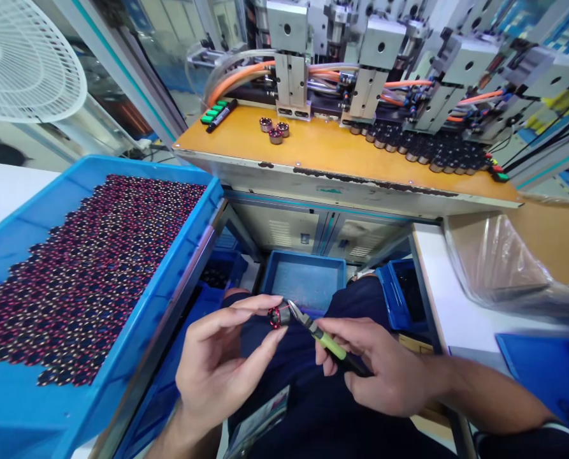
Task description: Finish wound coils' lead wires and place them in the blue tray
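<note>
My left hand point(222, 357) pinches a small dark wound coil with red wire point(278, 315) between thumb and fingers, over my lap. My right hand point(374, 366) grips green-handled cutters point(325, 341), and their metal jaws touch the coil's right side. To the left, a large blue tray point(136, 319) is packed with several rows of the same red-and-black coils point(88, 268).
An orange machine table point(322, 150) ahead carries three loose coils point(274, 129), a row of dark parts point(427, 150), a marker point(221, 116) and pneumatic heads. A small blue bin point(306, 280) sits below. A plastic bag point(499, 261) lies right, a fan point(23, 60) top left.
</note>
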`<state>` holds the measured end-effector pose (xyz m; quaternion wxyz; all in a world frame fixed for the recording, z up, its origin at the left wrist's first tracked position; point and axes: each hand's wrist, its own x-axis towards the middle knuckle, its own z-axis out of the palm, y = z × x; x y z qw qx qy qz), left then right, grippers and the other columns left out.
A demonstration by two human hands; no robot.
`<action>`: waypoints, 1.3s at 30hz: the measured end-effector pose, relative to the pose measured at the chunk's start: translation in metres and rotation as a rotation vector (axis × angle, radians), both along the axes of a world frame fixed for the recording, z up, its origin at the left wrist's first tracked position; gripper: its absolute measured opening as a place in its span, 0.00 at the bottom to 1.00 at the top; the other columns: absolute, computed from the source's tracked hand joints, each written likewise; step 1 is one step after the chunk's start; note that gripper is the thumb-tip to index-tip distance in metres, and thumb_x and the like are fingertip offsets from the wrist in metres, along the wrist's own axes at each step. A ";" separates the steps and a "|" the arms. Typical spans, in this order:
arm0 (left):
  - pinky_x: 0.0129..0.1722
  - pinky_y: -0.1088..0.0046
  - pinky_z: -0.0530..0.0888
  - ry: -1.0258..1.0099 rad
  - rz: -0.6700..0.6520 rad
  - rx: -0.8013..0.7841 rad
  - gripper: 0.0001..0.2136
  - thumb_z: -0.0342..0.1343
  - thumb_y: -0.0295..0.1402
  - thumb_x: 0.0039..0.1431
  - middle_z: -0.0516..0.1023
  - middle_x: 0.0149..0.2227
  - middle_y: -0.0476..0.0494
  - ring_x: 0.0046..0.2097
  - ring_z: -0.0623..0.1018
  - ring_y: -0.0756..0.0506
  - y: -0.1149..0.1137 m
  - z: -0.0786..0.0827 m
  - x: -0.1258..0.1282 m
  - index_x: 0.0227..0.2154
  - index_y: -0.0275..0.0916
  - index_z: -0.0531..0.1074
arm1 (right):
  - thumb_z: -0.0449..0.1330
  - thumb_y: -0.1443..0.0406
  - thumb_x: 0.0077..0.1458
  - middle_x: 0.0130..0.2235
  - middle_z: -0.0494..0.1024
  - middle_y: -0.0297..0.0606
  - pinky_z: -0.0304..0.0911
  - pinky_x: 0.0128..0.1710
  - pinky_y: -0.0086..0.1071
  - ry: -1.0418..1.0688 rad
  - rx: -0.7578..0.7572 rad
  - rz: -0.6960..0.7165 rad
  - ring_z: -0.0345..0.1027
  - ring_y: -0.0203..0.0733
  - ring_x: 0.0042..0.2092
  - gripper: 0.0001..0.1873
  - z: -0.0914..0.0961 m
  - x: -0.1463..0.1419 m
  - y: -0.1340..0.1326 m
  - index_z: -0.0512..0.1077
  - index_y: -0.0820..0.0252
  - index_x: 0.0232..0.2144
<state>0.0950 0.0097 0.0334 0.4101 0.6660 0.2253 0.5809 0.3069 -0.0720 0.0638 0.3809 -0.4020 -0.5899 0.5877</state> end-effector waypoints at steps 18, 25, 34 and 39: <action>0.46 0.65 0.84 -0.012 -0.003 -0.048 0.33 0.63 0.07 0.44 0.83 0.47 0.46 0.46 0.84 0.43 0.000 0.000 -0.002 0.51 0.43 0.69 | 0.56 0.78 0.45 0.37 0.70 0.35 0.67 0.38 0.27 -0.008 -0.100 -0.006 0.65 0.32 0.35 0.29 -0.002 -0.004 0.003 0.68 0.62 0.51; 0.47 0.65 0.84 -0.011 -0.006 -0.060 0.33 0.63 0.08 0.44 0.83 0.47 0.45 0.46 0.84 0.43 0.001 -0.001 -0.004 0.51 0.43 0.69 | 0.54 0.77 0.43 0.38 0.69 0.35 0.65 0.36 0.28 -0.038 -0.101 0.010 0.65 0.32 0.34 0.28 -0.003 -0.004 0.005 0.67 0.62 0.49; 0.48 0.69 0.82 -0.016 0.006 -0.093 0.31 0.64 0.09 0.45 0.84 0.46 0.47 0.46 0.84 0.45 0.002 -0.002 -0.004 0.50 0.43 0.71 | 0.53 0.75 0.44 0.32 0.69 0.31 0.62 0.36 0.28 -0.272 0.051 -0.073 0.62 0.32 0.31 0.22 -0.002 -0.003 0.012 0.70 0.63 0.45; 0.47 0.75 0.81 -0.156 -0.140 -0.417 0.19 0.66 0.18 0.53 0.85 0.44 0.48 0.46 0.84 0.48 0.007 -0.005 -0.008 0.44 0.46 0.77 | 0.55 0.73 0.51 0.35 0.75 0.36 0.64 0.38 0.29 -0.499 0.308 -0.097 0.67 0.35 0.34 0.23 0.006 0.009 0.023 0.72 0.62 0.51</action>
